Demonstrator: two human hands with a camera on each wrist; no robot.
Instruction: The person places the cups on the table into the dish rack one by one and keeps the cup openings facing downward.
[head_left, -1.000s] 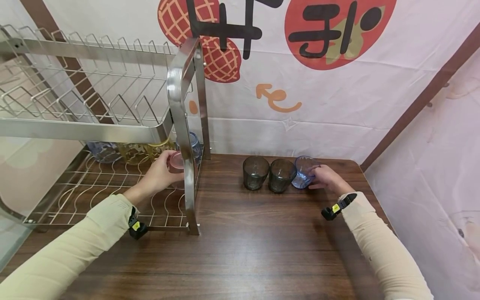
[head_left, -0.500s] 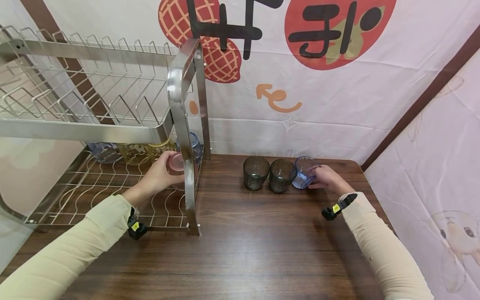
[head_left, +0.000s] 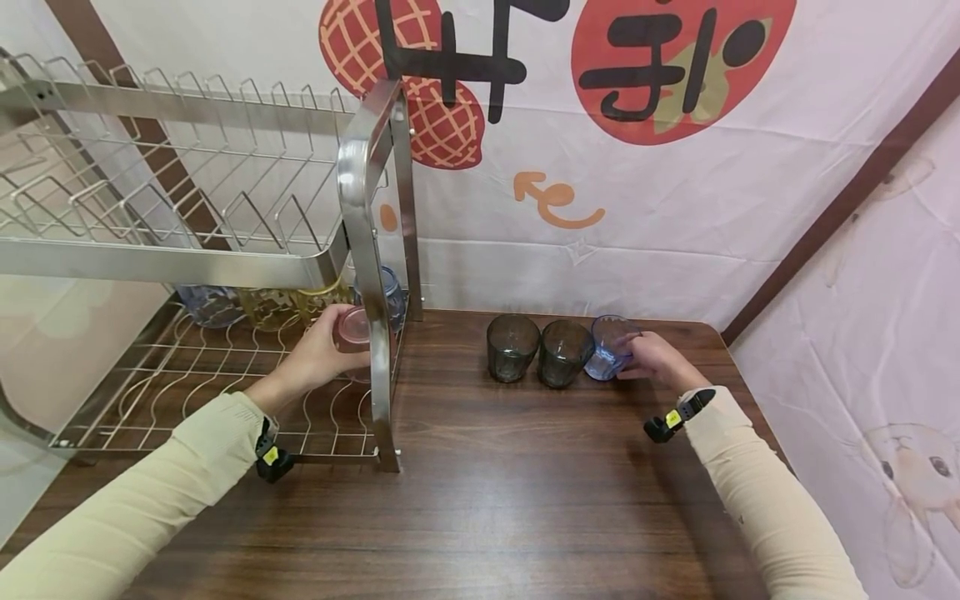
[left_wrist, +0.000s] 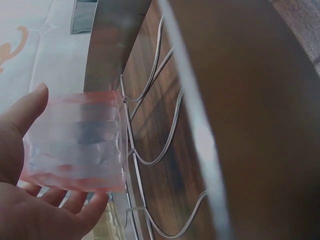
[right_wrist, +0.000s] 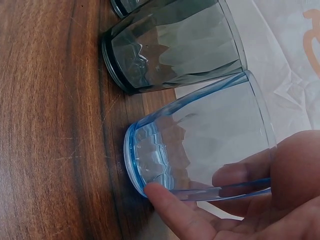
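Note:
In the head view my left hand point(head_left: 318, 354) grips a pink glass point(head_left: 354, 327) inside the lower tier of the metal dish rack point(head_left: 367, 208). The left wrist view shows the thumb on one side of this pink glass point(left_wrist: 80, 140) and the fingers curled along the other, its wide end at the rack wires. At the right, my right hand point(head_left: 654, 358) holds a clear blue glass point(head_left: 603, 358) that stands upright on the table. One finger lies along the wall of the blue glass point(right_wrist: 200, 135) near its base; other fingertips are near its rim.
Two dark grey glasses point(head_left: 512, 350) stand in a row left of the blue glass. Blue and yellow glasses point(head_left: 270, 308) sit at the back of the rack's lower tier. The rack's upright post partly covers the pink glass. A fabric wall point(head_left: 480, 275) closes off the table's back.

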